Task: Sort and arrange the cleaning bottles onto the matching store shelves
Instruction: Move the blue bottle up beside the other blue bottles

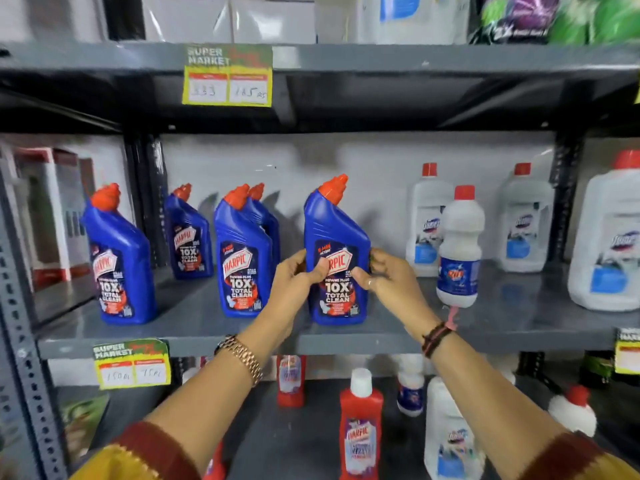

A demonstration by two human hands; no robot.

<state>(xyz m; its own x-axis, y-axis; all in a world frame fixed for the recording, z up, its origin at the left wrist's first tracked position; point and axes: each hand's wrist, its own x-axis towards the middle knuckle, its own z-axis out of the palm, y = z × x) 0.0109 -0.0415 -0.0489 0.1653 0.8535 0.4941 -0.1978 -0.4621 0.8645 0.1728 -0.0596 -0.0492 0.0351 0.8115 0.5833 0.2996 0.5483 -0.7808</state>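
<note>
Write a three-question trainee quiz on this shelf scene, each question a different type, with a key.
1. True or false: both hands grip the blue Harpic bottle.
2. Multiple choice: the small white Rin bottle stands (A) right of the held bottle, (B) on the lower shelf, (C) among the other blue bottles.
3. Fill in: the held bottle's cap is ____.

Key: 1 true; 2 A; 3 orange-red.

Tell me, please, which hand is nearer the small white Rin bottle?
Right. The right hand grips the blue Harpic bottle just left of the Rin bottle; the left hand is on the Harpic's far side.
</note>
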